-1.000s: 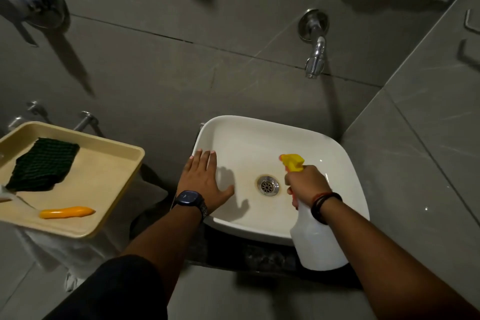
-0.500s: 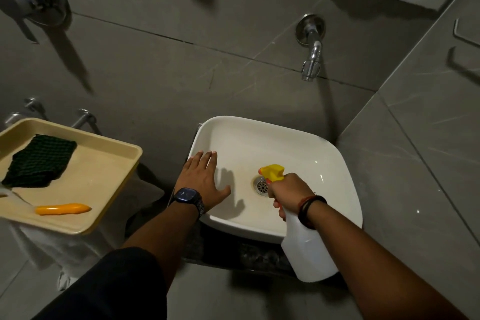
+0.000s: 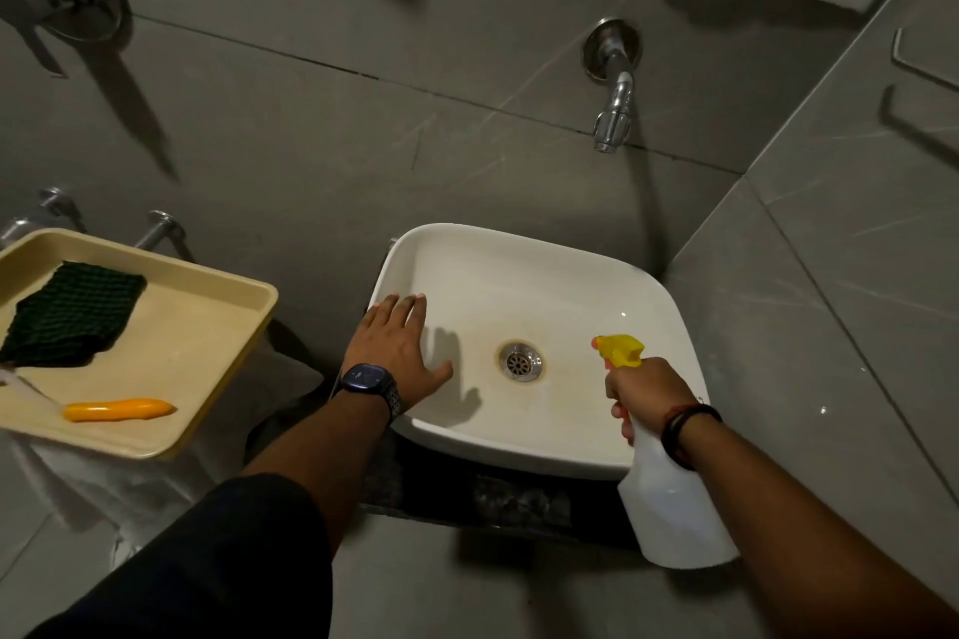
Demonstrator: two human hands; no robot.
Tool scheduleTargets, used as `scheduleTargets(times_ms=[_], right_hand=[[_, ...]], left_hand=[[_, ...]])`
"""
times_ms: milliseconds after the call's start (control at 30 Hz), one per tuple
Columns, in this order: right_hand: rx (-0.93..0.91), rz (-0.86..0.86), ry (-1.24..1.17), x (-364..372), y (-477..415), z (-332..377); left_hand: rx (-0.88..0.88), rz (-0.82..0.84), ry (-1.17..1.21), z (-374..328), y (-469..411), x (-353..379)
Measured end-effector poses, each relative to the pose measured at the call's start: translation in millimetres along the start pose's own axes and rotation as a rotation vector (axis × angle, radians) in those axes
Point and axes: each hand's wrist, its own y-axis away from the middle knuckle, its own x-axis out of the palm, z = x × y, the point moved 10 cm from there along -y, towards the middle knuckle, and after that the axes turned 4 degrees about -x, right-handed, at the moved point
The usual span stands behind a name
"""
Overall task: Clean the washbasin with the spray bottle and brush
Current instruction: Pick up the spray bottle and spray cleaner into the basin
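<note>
A white square washbasin [image 3: 524, 270] with a metal drain [image 3: 520, 361] sits against the grey tiled wall. My left hand [image 3: 397, 353] lies flat on the basin's left rim, fingers apart, a dark watch on the wrist. My right hand [image 3: 641, 392] grips the neck of a white spray bottle [image 3: 669, 498] over the basin's right side; its yellow nozzle [image 3: 617, 349] points left toward the drain. A brush with an orange handle [image 3: 117, 410] lies in a beige tray [image 3: 207, 343] to the left.
A dark green cloth [image 3: 72, 314] rests in the tray, which stands on something covered in white. A chrome tap [image 3: 612, 114] juts from the wall above the basin's right side. Pipe fittings [image 3: 161, 228] stick out behind the tray. A tiled side wall closes the right.
My right hand has carried the spray bottle from above the drain back toward the basin's right side. My left hand stays on the left rim.
</note>
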Motion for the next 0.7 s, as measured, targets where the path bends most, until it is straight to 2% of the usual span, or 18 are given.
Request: scheduleTargets(times_ms=[467, 600, 700], right_hand=[[-0.054, 0.02, 0.033, 29, 9, 12], [-0.154, -0.004, 0.035, 37, 15, 41], [-0.286, -0.029, 0.017, 47, 27, 88]], left_hand=[[-0.011, 0.015, 0.03, 3, -1, 3], [-0.01, 0.0, 0.056, 3, 0, -2], [0.028, -0.068, 0.142, -1, 6, -15]])
